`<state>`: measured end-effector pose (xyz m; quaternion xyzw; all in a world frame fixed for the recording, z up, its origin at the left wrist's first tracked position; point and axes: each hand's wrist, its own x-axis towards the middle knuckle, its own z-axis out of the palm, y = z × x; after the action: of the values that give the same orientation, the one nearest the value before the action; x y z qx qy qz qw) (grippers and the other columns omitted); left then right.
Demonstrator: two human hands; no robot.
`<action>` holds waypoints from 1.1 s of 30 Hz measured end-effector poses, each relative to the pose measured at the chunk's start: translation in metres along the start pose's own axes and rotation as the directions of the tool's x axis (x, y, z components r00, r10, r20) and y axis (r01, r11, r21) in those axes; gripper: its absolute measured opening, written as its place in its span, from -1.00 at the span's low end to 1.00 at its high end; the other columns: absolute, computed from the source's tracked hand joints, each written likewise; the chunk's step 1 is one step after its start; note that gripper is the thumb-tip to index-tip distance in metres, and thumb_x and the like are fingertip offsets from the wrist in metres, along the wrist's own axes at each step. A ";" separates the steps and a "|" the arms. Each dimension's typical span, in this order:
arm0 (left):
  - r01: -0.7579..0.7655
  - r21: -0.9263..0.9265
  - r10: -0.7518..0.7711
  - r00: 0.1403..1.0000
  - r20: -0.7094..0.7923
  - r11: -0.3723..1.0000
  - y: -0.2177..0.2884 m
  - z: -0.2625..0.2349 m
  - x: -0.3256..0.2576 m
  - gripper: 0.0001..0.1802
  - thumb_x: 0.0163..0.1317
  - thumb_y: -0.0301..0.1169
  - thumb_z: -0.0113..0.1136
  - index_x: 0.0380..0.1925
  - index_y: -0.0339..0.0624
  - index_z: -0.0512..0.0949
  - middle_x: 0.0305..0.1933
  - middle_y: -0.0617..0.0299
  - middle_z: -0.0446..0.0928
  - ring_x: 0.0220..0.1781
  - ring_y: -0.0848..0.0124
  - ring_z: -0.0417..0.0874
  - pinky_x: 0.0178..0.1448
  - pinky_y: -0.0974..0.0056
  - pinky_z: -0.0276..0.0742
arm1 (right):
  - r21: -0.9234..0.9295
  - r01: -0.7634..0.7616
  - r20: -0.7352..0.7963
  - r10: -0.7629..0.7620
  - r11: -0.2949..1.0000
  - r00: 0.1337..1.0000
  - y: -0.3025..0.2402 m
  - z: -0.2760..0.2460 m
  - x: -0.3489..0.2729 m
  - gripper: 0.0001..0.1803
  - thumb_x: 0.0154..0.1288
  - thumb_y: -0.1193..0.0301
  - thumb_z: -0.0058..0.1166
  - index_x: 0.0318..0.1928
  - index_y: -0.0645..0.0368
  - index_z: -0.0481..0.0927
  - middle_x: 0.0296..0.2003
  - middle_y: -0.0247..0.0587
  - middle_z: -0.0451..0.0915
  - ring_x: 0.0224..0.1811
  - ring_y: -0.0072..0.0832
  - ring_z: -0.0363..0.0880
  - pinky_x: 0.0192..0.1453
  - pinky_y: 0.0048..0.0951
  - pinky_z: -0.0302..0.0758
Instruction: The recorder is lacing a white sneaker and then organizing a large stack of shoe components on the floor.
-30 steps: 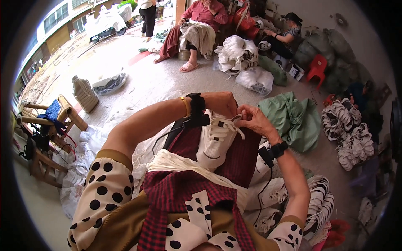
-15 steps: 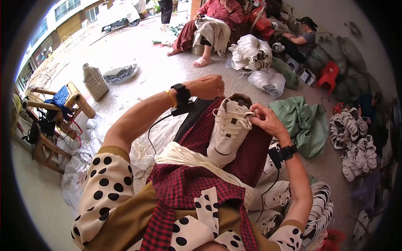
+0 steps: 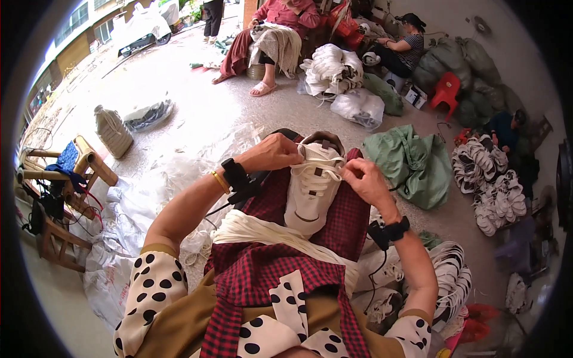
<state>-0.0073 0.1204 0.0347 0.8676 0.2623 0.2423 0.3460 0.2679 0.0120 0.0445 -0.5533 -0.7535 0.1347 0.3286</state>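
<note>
**White shoe braced on the lap, both hands at its laces**

The white shoe [image 3: 312,190] lies on the person's lap, on a red checked cloth [image 3: 346,221], sole down and toe pointing back toward the body, so the open top and lacing face away and sit within easy reach of both hands. The lap seems to serve as a bench, steadying the shoe without either hand having to clamp it.

The left hand [image 3: 276,152] rests curled against the left side of the shoe near its collar, fingers closed narrow on the upper edge or a lace end; which of the two cannot be told. The right hand [image 3: 365,182] is just right of the shoe's tongue, thumb and fingers pinched tight on a white lace [image 3: 341,169], held close to the eyelets, probably to keep it taut.

Directly behind the shoe's toe, nearer the body, a bundle of white laces [image 3: 268,232] drapes across the lap, likely kept there as ready supply. Well right of the shoe, on the floor, lies a heap of white shoes [image 3: 489,179], with a green sack [image 3: 406,161] between the heap and the lap.
</note>
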 end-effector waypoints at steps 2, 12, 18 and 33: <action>0.036 -0.049 -0.037 0.999 -0.020 0.998 0.000 -0.002 -0.009 -0.65 0.20 -0.20 0.18 -0.52 -0.32 0.61 -0.56 0.24 0.56 -0.49 0.55 0.50 -0.38 0.32 0.40 | 0.012 -0.027 -0.045 0.028 1.000 0.999 -0.002 0.006 0.001 -0.73 0.22 0.27 0.18 -0.37 0.28 0.61 -0.45 -0.13 0.59 -0.37 -0.34 0.59 -0.23 -0.35 0.47; 0.065 -0.223 -0.081 0.995 -0.062 0.973 -0.004 0.001 -0.037 -0.59 0.34 -0.16 0.03 -0.29 -0.31 0.66 -0.42 0.26 0.60 -0.35 0.53 0.54 -0.26 0.37 0.45 | 0.325 -0.094 -0.002 0.100 0.941 0.995 -0.006 0.007 -0.032 -0.77 0.35 0.30 0.10 -0.31 0.23 0.54 -0.49 -0.48 0.43 -0.44 -0.69 0.35 -0.35 -0.54 0.32; 0.174 -0.310 -0.248 0.944 -0.216 0.935 -0.007 0.004 -0.036 -0.62 0.32 -0.23 0.02 -0.29 -0.37 0.64 -0.44 0.20 0.61 -0.41 0.50 0.57 -0.27 0.36 0.51 | 0.025 0.048 -0.169 -0.043 0.999 0.985 -0.022 -0.002 0.024 -0.69 0.38 0.23 0.04 -0.16 0.27 0.55 -0.32 -0.17 0.59 -0.32 -0.41 0.53 -0.21 -0.40 0.45; 0.158 0.004 -0.143 0.910 -0.389 0.988 0.004 0.014 -0.073 -0.82 0.17 -0.47 0.13 -0.31 -0.33 0.64 -0.38 0.01 0.65 -0.38 0.28 0.67 -0.23 0.26 0.56 | 0.922 -0.108 0.021 0.231 0.371 0.973 0.034 -0.007 0.038 -0.66 0.36 0.34 0.07 0.05 0.27 0.50 -0.10 -0.26 0.61 -0.11 -0.51 0.60 0.02 -0.48 0.52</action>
<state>-0.0524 0.0657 0.0111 0.7858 0.3958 0.3769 0.2894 0.2914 0.0579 0.0433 -0.3607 -0.4731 0.5296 0.6046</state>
